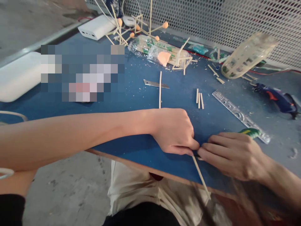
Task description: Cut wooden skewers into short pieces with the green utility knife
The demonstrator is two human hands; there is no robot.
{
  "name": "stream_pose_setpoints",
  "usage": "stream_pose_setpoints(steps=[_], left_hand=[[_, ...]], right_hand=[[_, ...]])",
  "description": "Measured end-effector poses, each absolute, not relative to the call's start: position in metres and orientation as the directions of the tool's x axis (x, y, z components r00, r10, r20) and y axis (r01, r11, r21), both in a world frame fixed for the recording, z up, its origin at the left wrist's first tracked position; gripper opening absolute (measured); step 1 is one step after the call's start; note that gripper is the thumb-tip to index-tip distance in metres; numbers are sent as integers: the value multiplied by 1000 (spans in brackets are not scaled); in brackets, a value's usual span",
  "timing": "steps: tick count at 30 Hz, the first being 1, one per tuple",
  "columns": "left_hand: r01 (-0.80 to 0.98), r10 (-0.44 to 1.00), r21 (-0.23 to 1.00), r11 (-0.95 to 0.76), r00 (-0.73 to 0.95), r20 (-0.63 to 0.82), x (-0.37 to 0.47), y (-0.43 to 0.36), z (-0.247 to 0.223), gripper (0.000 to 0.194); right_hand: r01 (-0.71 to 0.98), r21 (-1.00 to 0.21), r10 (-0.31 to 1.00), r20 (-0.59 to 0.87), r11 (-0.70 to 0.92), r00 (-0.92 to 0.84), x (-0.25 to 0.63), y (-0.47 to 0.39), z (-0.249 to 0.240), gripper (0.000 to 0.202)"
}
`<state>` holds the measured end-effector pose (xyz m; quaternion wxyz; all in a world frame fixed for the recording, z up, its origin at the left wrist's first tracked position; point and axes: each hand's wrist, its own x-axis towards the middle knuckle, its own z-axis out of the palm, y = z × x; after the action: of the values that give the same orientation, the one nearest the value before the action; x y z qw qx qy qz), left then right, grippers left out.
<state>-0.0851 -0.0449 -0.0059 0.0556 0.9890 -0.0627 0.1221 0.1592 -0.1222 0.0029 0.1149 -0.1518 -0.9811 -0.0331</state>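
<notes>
My left hand (175,131) is closed in a fist over the blue tabletop, pinching a thin wooden stick (201,175) whose end slants past the table's front edge. Close against it, my right hand (231,153) has its fingers curled round a green-handled utility knife (250,132); most of the knife is hidden by the hand. The fingertips of both hands meet near the stick. Another length of stick (160,89) runs out behind my left wrist, across a loose metal blade (152,83). Whether both lengths are one stick cannot be seen.
Several short cut sticks (199,99) lie beyond my hands, beside a clear ruler (240,114). A blue glue gun (279,97) rests at right, near a tilted plastic bottle (249,56). Behind are bagged sticks (162,48), a stick frame with orange balls (141,28) and a white power bank (96,27).
</notes>
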Motion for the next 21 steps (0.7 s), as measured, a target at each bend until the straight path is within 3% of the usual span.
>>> stream_pose_setpoints(steps=[5, 14, 18, 21], left_hand=[[-111, -85, 117, -987, 975, 203, -85, -46, -4, 27], [-99, -75, 124, -987, 980, 185, -84, -46, -4, 26], [-100, -76, 121, -988, 980, 185, -85, -46, -5, 28], [-90, -67, 111, -990, 979, 192, -85, -46, -7, 30]], right_hand=[[324, -10, 322, 133, 946, -937, 159, -123, 4, 17], [336, 71, 316, 205, 939, -926, 149, -131, 4, 18], [319, 51, 299, 238, 946, -924, 152, -127, 2, 22], [335, 55, 303, 311, 941, -901, 156, -122, -1, 11]])
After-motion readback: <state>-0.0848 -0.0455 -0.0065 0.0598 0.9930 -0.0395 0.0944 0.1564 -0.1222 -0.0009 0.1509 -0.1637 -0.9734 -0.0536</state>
